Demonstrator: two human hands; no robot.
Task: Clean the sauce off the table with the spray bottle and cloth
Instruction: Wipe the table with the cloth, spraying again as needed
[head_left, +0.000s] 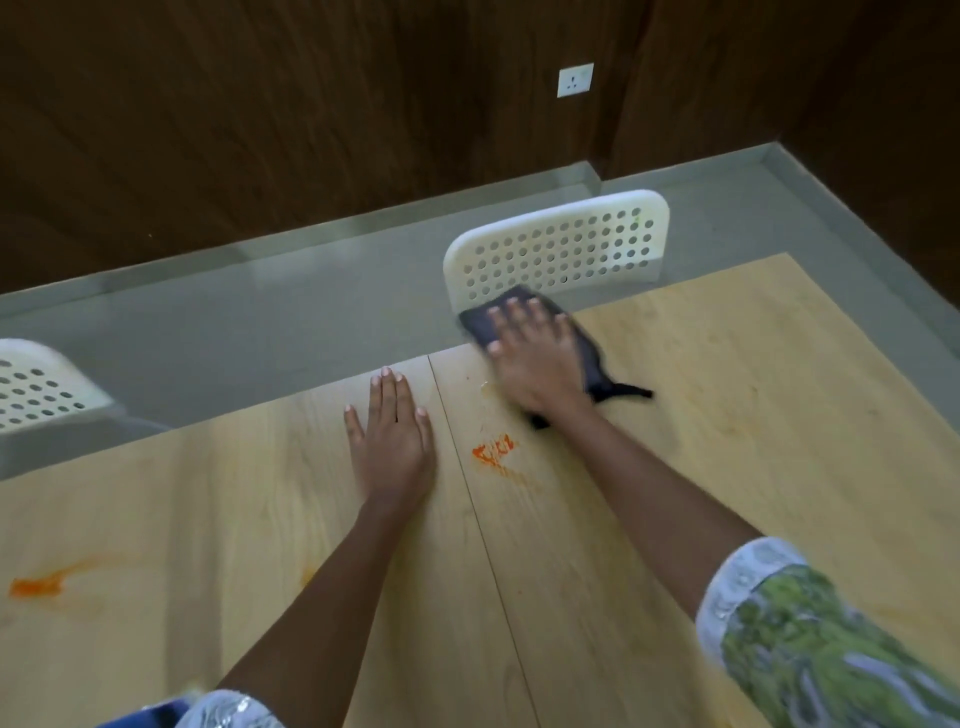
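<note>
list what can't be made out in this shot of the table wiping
Head view only:
- Spray bottle: not in view at all.
- Dark blue cloth: motion-blurred and mostly covered by the right hand, so sauce on it cannot be judged.
- Blue object at the bottom edge: cut off, unidentifiable.
- Light wooden table: under the flat left hand, both forearms hide the surface.
- Orange sauce smear by the left edge: may continue off-frame.

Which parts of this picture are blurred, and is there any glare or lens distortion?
Head view: the right hand and dark cloth are motion-blurred; the left hand is sharper; the floor shows soft glare; the table edges bend from the wide lens.
</note>
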